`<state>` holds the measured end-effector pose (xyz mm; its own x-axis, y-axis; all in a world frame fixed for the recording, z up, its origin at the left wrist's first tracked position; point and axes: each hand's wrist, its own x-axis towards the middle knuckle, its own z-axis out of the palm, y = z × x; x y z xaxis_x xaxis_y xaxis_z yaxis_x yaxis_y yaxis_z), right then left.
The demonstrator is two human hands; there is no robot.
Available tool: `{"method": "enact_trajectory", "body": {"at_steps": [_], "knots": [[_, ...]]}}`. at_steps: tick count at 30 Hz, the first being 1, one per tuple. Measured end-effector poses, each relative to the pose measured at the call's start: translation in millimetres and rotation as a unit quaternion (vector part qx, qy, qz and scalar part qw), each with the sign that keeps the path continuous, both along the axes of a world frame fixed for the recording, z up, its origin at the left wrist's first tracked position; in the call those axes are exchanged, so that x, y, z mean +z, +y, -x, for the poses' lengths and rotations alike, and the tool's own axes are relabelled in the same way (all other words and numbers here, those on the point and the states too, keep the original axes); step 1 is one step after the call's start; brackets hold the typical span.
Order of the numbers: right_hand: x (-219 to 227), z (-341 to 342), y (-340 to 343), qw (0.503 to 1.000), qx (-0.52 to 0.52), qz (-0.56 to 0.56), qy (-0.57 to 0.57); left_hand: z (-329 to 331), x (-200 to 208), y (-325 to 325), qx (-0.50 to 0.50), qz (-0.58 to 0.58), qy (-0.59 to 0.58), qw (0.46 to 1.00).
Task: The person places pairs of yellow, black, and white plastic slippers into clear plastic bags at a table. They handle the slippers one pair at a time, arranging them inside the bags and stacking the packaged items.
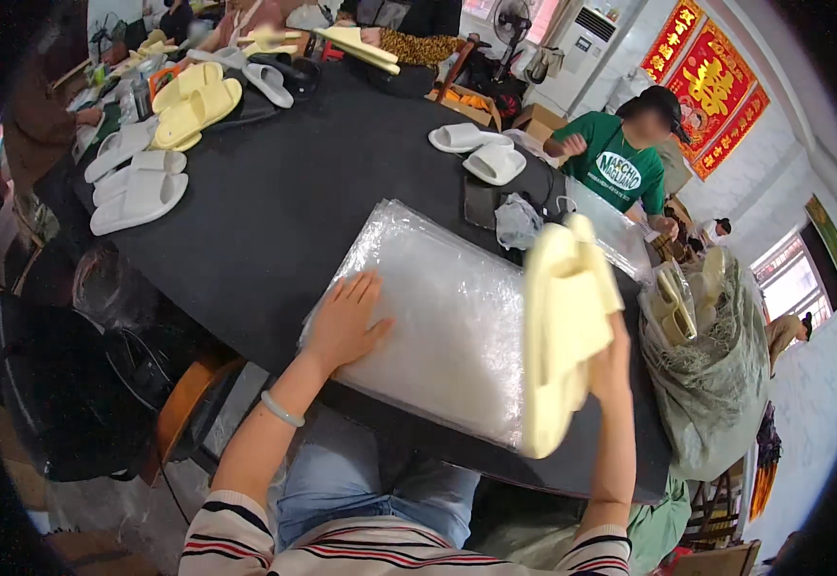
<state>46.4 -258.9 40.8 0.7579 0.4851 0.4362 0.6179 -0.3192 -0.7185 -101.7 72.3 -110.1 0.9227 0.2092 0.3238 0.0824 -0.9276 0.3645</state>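
Note:
A stack of clear plastic bags [438, 317] lies on the black table in front of me. My left hand [346, 322] rests flat on the stack's left part, fingers stretched out, holding nothing. Above the stack's right end, my right hand [610, 360] grips a pair of pale yellow slippers [564, 331] held upright, one against the other. Its fingers are partly hidden behind the slippers, which look slightly blurred.
Yellow slippers [193, 106] and white slippers [140, 197] lie at the table's far left, with another white pair [481, 152] farther right. A large greenish sack [706, 384] with bagged slippers stands at the right. Across the table sits a person in a green shirt [615, 158].

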Motion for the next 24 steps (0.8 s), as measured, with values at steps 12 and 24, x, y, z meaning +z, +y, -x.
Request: {"method": "enact_trajectory", "body": {"at_steps": [12,24], "knots": [[-103.7,1.7,101.9,0.970,0.128,0.183,-0.097,-8.6,-12.6,6.0,0.033,0.304,-0.172,0.936],[-157.5,-23.0,39.3,0.982,0.048,0.159,-0.093,1.9,11.1,-9.4,0.016,-0.034,-0.236,0.971]]}}
